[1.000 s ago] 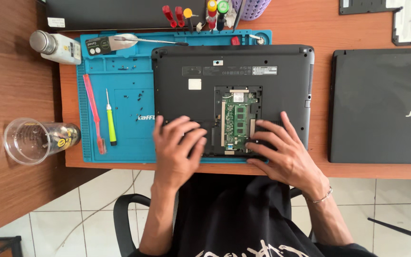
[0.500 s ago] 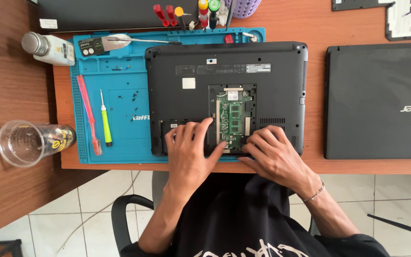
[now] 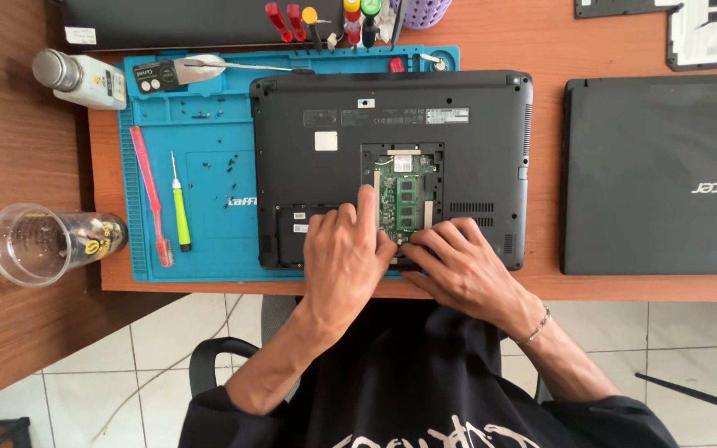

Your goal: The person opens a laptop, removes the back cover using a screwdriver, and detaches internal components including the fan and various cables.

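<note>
A black laptop (image 3: 458, 124) lies upside down on a blue work mat (image 3: 209, 241), its bottom hatch off and a green memory board (image 3: 404, 199) exposed. My left hand (image 3: 343, 253) rests on the laptop's base, index finger stretched to the left edge of the green board. Beside it, my right hand (image 3: 458, 270) lies at the board's near edge, fingertips bent onto it. Neither hand holds a tool.
A green-handled screwdriver (image 3: 179, 207), a red pry stick (image 3: 149, 195) and several small screws (image 3: 230, 166) lie on the mat. A clear plastic cup (image 3: 35, 245) lies at left, a white bottle (image 3: 85, 79) at back left, a second closed black laptop (image 3: 661, 174) at right.
Both hands have shifted toward the memory bay; my left index finger now reaches up along the board's left edge, and my right fingers have curled onto its near edge.
</note>
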